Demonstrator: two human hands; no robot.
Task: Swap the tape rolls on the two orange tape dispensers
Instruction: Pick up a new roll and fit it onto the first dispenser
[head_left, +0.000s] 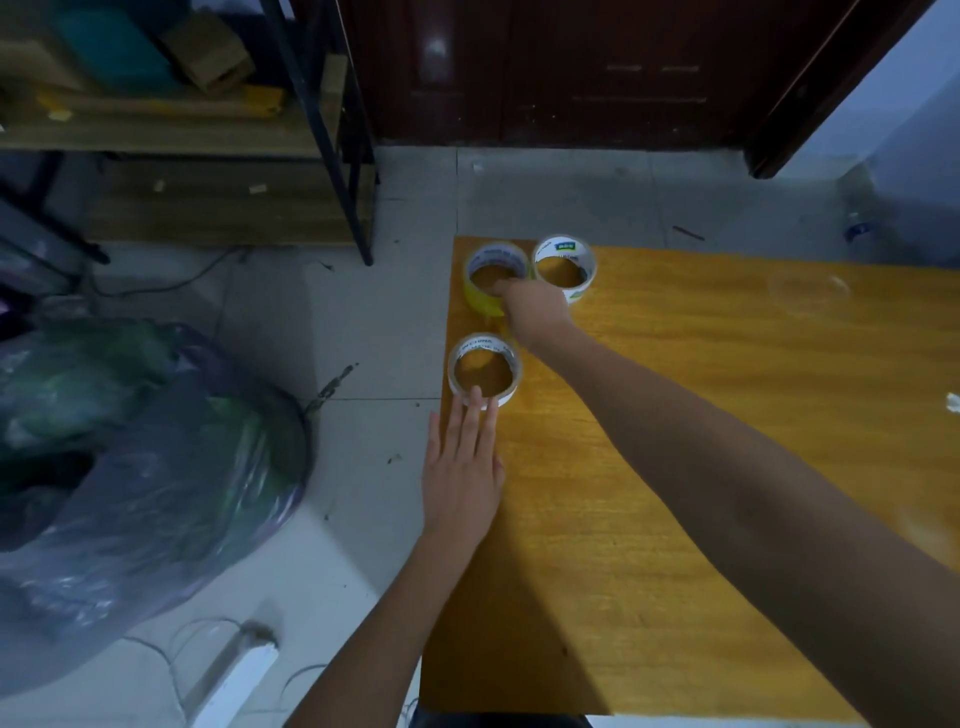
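Three tape rolls lie flat near the left end of a yellow wooden table (701, 415). A yellowish roll (477, 293) sits at the far left corner, a white roll (565, 248) with a green label beside it on the right, and a clear roll (483, 347) nearer to me. My right hand (535, 309) reaches over the yellowish roll, its fingers hooked on the roll's near rim. My left hand (462, 473) lies flat with fingers spread, fingertips touching the clear roll's near edge. No orange dispenser is in view.
The table's left edge drops to a tiled floor (363, 322). A large plastic bag (130, 467) fills the lower left. A metal-framed wooden shelf (208, 130) stands at the back left, a dark wooden door (571, 67) behind the table.
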